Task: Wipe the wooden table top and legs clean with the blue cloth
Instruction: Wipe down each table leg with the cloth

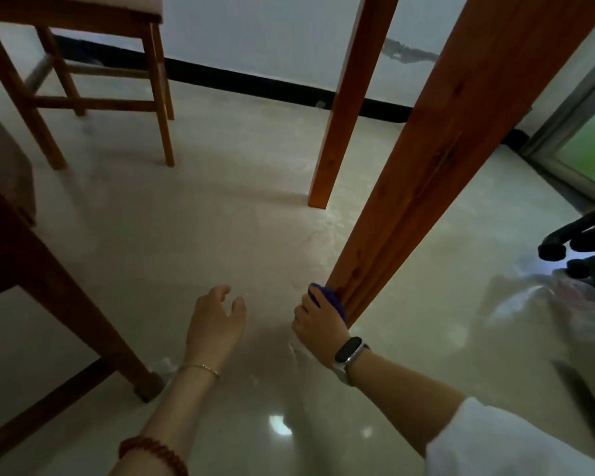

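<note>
right hand (318, 322) — grips blue cloth (327, 298) | table leg (437, 159) foot, seemingly touching

No legible text or labels.

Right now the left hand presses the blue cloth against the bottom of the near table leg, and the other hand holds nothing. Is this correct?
Not quite. In the head view the right hand presses the blue cloth against the bottom of the near table leg; the left hand holds nothing.
</note>
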Action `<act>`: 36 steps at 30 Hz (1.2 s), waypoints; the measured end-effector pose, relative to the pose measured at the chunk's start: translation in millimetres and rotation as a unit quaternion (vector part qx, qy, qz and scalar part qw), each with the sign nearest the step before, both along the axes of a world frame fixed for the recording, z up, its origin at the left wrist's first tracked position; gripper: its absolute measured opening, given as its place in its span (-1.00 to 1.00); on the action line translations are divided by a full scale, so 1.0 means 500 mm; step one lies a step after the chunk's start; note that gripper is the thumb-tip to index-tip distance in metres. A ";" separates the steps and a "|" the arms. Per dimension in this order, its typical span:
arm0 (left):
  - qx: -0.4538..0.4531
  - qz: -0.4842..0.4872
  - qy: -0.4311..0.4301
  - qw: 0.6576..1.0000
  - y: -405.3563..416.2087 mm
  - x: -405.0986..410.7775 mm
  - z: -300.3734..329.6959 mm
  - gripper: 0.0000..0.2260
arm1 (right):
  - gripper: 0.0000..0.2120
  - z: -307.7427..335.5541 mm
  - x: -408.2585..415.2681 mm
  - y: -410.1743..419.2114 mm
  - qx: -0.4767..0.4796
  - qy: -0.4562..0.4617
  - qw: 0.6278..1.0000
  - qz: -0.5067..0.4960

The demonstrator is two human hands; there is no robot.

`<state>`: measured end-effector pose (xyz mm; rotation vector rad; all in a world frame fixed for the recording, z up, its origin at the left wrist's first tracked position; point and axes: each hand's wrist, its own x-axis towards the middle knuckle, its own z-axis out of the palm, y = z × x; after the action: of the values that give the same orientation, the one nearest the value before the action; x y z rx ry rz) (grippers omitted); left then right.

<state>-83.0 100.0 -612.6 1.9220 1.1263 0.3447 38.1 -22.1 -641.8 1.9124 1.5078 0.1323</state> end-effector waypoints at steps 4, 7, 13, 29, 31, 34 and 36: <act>0.040 -0.034 0.013 0.999 -0.002 -0.007 0.011 -0.68 | -0.66 -0.006 -0.018 -0.044 0.073 0.180 0.980 -0.035; 0.085 -0.075 0.002 0.994 -0.019 0.006 0.065 -0.68 | -0.46 0.055 -0.007 -0.090 0.254 0.277 0.926 -0.044; 0.178 -0.104 0.002 0.979 -0.092 0.001 0.263 -0.70 | -0.63 0.271 -0.025 -0.135 0.436 0.316 0.837 -0.099; -0.045 0.099 0.124 0.986 -0.361 -0.477 0.832 -0.68 | -0.65 0.871 -0.368 -0.318 0.355 0.482 0.745 -0.295; -0.054 0.142 0.148 0.977 -0.381 -0.539 0.903 -0.68 | -0.65 0.935 -0.406 -0.329 0.328 0.499 0.743 -0.303; -0.080 0.201 0.160 0.963 -0.396 -0.632 0.985 -0.69 | -0.66 1.017 -0.461 -0.324 0.283 0.503 0.764 -0.288; -0.098 0.240 0.162 0.952 -0.395 -0.689 1.023 -0.68 | -0.67 1.059 -0.500 -0.299 0.242 0.508 0.786 -0.255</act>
<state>-427.6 -97.7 -100.9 1.5474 1.7834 0.1679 -212.0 -171.8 -112.4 3.0002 1.5463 -1.0085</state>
